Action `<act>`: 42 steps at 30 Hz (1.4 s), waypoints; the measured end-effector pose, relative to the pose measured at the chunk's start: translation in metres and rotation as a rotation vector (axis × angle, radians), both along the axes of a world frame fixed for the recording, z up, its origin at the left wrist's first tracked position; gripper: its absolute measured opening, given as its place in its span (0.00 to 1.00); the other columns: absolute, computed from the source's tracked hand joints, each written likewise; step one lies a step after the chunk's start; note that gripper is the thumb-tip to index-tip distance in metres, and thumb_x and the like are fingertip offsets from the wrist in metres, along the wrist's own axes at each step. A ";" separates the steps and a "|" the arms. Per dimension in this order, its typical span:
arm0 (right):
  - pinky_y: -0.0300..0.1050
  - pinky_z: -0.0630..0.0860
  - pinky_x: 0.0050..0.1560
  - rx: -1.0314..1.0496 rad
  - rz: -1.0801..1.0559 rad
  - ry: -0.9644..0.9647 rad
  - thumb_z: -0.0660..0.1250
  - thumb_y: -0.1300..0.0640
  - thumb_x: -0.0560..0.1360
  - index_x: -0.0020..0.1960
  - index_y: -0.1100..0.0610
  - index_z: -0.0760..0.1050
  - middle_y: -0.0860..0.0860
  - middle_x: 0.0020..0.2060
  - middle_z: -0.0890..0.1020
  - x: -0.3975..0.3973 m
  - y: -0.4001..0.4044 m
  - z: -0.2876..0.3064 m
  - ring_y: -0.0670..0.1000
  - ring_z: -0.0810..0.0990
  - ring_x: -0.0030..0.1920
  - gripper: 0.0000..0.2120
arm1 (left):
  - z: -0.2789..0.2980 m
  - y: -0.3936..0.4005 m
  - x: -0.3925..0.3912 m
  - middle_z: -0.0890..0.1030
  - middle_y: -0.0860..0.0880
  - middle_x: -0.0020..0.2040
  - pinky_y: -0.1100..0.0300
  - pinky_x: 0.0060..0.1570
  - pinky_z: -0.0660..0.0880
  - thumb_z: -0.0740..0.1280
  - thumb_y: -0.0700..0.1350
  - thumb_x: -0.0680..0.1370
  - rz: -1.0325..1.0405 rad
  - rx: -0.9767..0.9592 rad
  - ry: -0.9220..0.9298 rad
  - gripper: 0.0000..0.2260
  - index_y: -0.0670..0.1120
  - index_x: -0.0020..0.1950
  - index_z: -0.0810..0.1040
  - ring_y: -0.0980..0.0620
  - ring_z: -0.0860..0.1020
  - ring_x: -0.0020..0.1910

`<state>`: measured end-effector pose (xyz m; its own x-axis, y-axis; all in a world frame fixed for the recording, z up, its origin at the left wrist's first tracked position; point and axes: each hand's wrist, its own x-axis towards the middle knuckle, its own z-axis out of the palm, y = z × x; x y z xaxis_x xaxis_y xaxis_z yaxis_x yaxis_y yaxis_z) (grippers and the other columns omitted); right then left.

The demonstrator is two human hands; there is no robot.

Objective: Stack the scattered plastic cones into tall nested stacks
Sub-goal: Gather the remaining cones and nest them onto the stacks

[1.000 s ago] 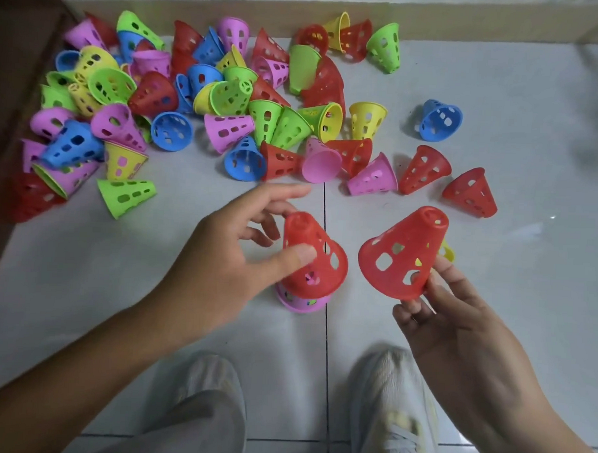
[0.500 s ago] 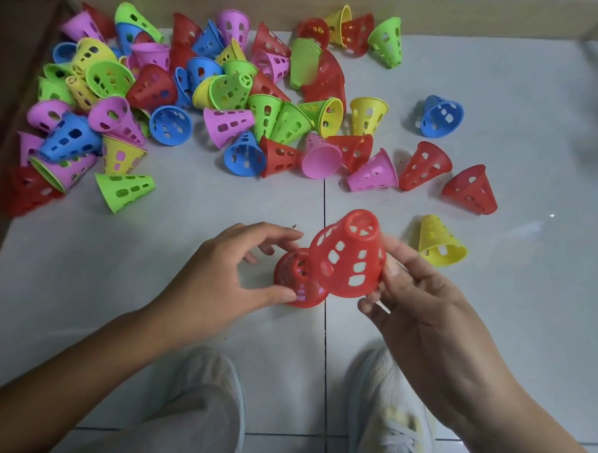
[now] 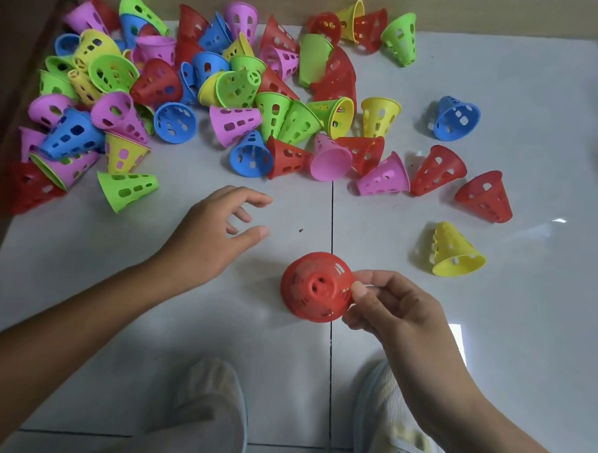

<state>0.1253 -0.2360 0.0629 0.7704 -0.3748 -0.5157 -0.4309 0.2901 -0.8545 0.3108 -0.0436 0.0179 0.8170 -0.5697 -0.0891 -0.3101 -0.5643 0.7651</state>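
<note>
A short nested stack topped by a red cone [image 3: 317, 286] stands on the white floor, seen from straight above so the cones beneath are hidden. My right hand [image 3: 386, 305] pinches its right side with thumb and fingers. My left hand [image 3: 216, 233] hovers empty up and to the left, fingers spread, pointing toward the pile. Several loose perforated cones [image 3: 228, 88] in red, green, yellow, blue and pink lie heaped at the far left and centre. A yellow cone [image 3: 454, 250] lies on its side to the right of the stack.
Two red cones [image 3: 437, 170] [image 3: 485, 197] and a blue cone [image 3: 457, 118] lie apart on the right. A wall base [image 3: 501, 16] runs along the back. My two shoes [image 3: 206, 409] [image 3: 395, 429] stand just below the stack. A tile seam [image 3: 332, 227] runs under it.
My right hand brought the red cone down over the stack, which now stands upright. My left hand let go of the stack and moved up-left toward the pile.
</note>
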 end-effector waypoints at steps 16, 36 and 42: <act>0.47 0.80 0.47 -0.536 0.012 0.178 0.69 0.51 0.77 0.57 0.41 0.74 0.42 0.56 0.79 -0.006 -0.045 -0.035 0.40 0.81 0.45 0.11 | -0.041 -0.047 0.056 0.67 0.56 0.67 0.69 0.54 0.68 0.72 0.46 0.77 -0.042 0.134 0.027 0.26 0.52 0.74 0.70 0.52 0.75 0.54; 0.35 0.71 0.39 -0.483 -0.008 0.274 0.67 0.49 0.79 0.76 0.43 0.63 0.46 0.67 0.75 -0.008 -0.096 -0.058 0.48 0.82 0.53 0.28 | 0.012 -0.050 0.013 0.84 0.54 0.41 0.64 0.48 0.78 0.69 0.39 0.78 0.165 -0.170 0.150 0.07 0.48 0.54 0.83 0.54 0.82 0.42; 0.51 0.81 0.50 -0.517 -0.052 0.228 0.68 0.51 0.79 0.71 0.47 0.72 0.42 0.62 0.78 -0.008 -0.097 -0.054 0.47 0.81 0.55 0.21 | 0.047 -0.035 -0.002 0.83 0.46 0.43 0.57 0.47 0.80 0.75 0.45 0.72 0.197 -0.412 0.437 0.06 0.47 0.45 0.81 0.51 0.81 0.42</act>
<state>0.1168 -0.3327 0.0086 0.6347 -0.6571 -0.4067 -0.6179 -0.1154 -0.7778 0.3090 -0.0787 0.0648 0.8476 -0.4713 -0.2439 0.1599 -0.2114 0.9642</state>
